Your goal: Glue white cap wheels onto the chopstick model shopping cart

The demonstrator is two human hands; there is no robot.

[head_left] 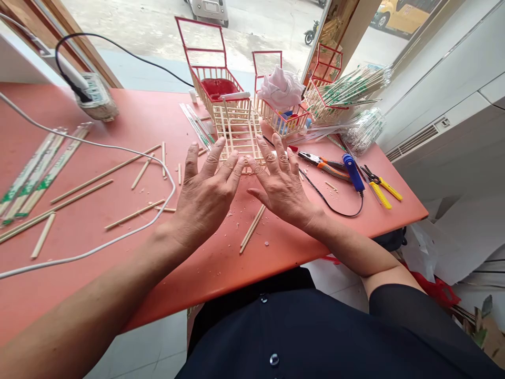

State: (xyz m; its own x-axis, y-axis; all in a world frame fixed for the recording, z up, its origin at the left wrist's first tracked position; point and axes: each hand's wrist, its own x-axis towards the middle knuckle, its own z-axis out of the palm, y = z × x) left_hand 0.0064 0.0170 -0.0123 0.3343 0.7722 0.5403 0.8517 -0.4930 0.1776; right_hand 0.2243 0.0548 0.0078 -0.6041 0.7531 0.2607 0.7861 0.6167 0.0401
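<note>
Both my hands lie flat with fingers stretched out over the pink table. My left hand and my right hand point their fingertips at the near edge of a pale lattice built of wooden sticks, which lies between them; whether they press on it I cannot tell. Neither hand holds anything. Two loose sticks lie just below my right hand. Wood crumbs are scattered around both hands.
Behind the lattice stand small stick baskets with red frames; one holds white cloth. Orange pliers, a blue corded tool and yellow cutters lie right. Wrapped chopsticks, loose sticks, a white cable lie left.
</note>
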